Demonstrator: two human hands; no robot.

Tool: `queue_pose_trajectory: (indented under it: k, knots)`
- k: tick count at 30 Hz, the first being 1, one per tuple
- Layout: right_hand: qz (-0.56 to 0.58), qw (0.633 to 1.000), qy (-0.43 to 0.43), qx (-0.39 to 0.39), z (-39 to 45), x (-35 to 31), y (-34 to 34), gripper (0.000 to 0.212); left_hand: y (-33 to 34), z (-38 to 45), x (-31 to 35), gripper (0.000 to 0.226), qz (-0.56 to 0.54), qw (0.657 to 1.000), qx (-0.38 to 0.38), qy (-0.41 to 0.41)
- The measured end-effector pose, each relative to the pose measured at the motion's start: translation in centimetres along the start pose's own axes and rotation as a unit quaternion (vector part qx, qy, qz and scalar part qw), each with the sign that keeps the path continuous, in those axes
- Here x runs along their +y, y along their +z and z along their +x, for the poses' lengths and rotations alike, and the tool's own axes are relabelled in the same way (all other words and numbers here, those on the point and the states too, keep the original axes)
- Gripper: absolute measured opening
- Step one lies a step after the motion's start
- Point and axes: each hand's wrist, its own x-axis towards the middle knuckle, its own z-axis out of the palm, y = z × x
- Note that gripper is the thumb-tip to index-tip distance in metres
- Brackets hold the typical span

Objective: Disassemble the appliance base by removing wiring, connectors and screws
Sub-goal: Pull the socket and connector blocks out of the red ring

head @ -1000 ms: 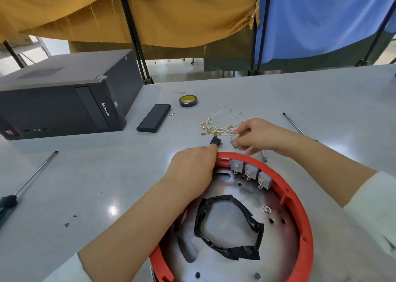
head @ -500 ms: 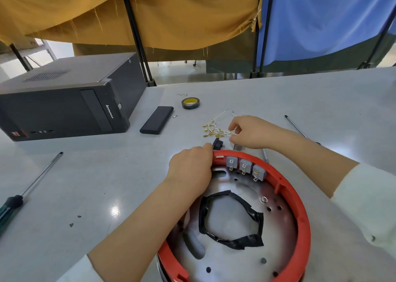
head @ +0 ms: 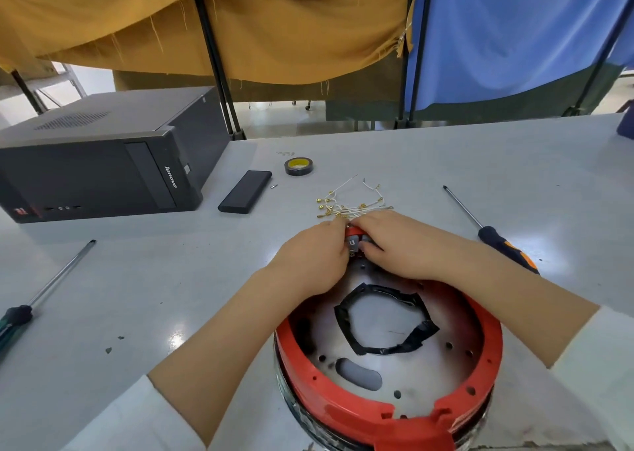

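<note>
While the red-rimmed appliance base (head: 387, 413) sat at the bench's near edge, holding a black tape ring (head: 386, 320) on its metal plate, the left hand (head: 314, 258) and right hand (head: 398, 244) curled their fingers around the gray connectors (head: 355, 243) at its far rim; loose wires (head: 350, 203) lay just beyond.

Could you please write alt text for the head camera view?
Both hands, left hand and right hand, work at the far rim of a red appliance base on a grey table, beside loose wires and screwdrivers.
</note>
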Motion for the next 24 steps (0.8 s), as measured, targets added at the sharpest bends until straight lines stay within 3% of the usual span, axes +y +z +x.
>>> queue_pose_trajectory:
  k: [6, 15, 19, 24]
  knots:
    - [-0.066, 0.997, 0.009, 0.028, 0.0, 0.5, 1.6, 0.028, 1.0, 0.2, -0.7, 0.022, 0.043, 0.998, 0.039, 0.002]
    - [-0.040, 0.993, 0.092, 0.068, 0.6, -0.4, 2.1, 0.026, 0.8, 0.5, 0.2, 0.025, 0.098, 0.990, 0.078, -0.069]
    - [-0.065, 0.994, 0.059, 0.072, -0.2, -0.4, 2.1, 0.035, 0.8, 0.3, -0.5, 0.032, 0.065, 0.997, 0.047, -0.011]
    - [-0.208, 0.976, 0.036, 0.054, -1.0, -1.0, 2.7, 0.048, 0.9, 0.2, -1.0, 0.025, 0.067, 0.997, 0.036, 0.034]
